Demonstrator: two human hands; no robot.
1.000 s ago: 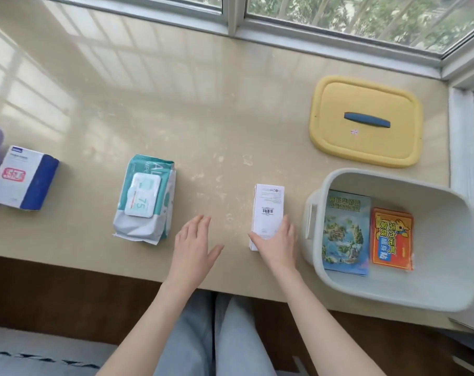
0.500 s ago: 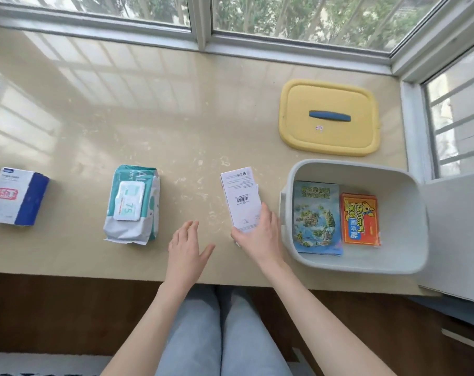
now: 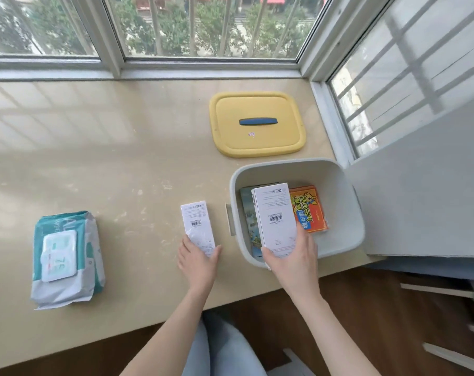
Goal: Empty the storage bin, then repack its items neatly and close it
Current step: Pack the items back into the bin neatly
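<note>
The grey storage bin stands open at the table's right end. Inside lie a blue picture book and an orange packet. My right hand grips the near end of a white box with a barcode, holding it tilted over the bin's left half, above the book. A second, smaller white box lies flat on the table left of the bin. My left hand holds its near end, thumb on the right edge. The yellow lid with a blue handle lies behind the bin.
A teal and white pack of wet wipes lies at the left near the table's front edge. Window frames run along the back and right. A grey panel stands right of the bin. My knees are below the table edge.
My right hand has lifted a white box off the table and carried it right, over the bin. My left hand has moved onto a second white box. The view has shifted right.
</note>
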